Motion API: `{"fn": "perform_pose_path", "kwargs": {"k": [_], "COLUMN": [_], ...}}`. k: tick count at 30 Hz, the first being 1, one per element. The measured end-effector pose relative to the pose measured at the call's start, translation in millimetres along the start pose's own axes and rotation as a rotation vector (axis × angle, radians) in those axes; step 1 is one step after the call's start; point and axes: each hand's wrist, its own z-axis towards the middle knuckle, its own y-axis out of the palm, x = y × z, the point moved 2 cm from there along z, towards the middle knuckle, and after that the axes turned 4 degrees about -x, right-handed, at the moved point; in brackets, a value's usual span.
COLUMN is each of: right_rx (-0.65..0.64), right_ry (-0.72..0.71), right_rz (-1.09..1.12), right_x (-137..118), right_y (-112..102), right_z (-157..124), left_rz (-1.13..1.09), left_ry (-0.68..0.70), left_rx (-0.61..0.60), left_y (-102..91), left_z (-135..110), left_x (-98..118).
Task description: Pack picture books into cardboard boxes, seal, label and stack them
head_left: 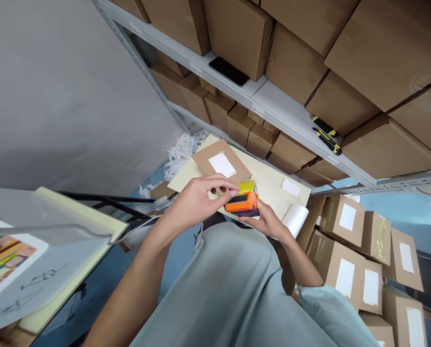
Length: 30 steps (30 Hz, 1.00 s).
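Note:
In front of my body, my right hand (264, 219) grips what looks like an orange tape dispenser (242, 205) with a dark underside. A yellow-green roll (247, 187) sits at its far side. My left hand (210, 193) is over the dispenser's left end, thumb and fingertips brought together in a pinch. Whatever is between those fingertips is too small to make out. Just beyond my hands, a flat cardboard box (233, 156) with a white label (222, 165) lies on the pale yellow table (269, 185).
A white paper roll (295, 219) and a small label (290, 188) lie at the table's right. Cardboard boxes fill the shelf (284, 103), which also carries a phone (229, 71) and two utility knives (327, 140). Labelled boxes (340, 270) are stacked at right; paper scraps (181, 154) lie beyond.

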Motion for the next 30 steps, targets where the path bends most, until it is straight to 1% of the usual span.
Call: {"fn": "perform_pose_path", "kwargs": {"k": [3,5,8,12,14,16,19,21,23,25,26,28,30], "right_rx": [-0.008,-0.019,-0.062,-0.135,-0.170,-0.218,-0.326,-0.409,-0.477,-0.516,-0.525,-0.520,-0.484], "right_ry": [0.030,0.079,0.182,0.315,0.355,0.370,0.375,0.419,0.490,0.561,0.588,0.624,0.640], "right_rz": [-0.059,-0.063,-0.013,0.055,-0.008,-0.120,-0.294,-0.406,-0.514,-0.609,-0.657,-0.779,-0.938], "right_x": [6.4,14.6,33.1,58.2,65.7,69.7,75.0,81.9,91.3,100.6,104.8,112.4,120.2], "right_y": [-1.2,1.7,11.7,25.4,27.9,27.4,21.2,11.1,-4.6,-22.8,-30.7,-40.6,-39.8], "right_z": [-5.5,-8.3,-12.0,-15.5,-13.8,-9.5,-4.1,-6.4,-14.0,-23.0,-26.3,-27.9,-22.5], "left_rz": [-0.022,-0.033,-0.063,-0.210,-0.324,-0.422,-0.509,-0.528,-0.514,-0.486,-0.474,-0.468,-0.480], "left_ry": [-0.034,-0.089,-0.201,-0.328,-0.374,-0.400,-0.415,-0.434,-0.482,-0.541,-0.560,-0.557,-0.530], "left_rx": [-0.015,0.000,0.031,0.057,0.089,0.152,0.247,0.324,0.453,0.586,0.628,0.638,0.624], "left_y": [7.6,16.9,36.2,65.7,80.7,96.2,120.7,132.9,136.5,131.8,127.6,118.8,111.9], "left_z": [-2.8,-5.4,-10.6,-22.3,-31.8,-43.2,-61.1,-72.2,-82.0,-89.1,-90.8,-88.8,-81.1], "left_x": [-11.9,-27.7,-64.9,-128.1,-156.8,-179.7,-204.9,-220.7,-240.2,-263.7,-276.1,-299.8,-320.3]}}
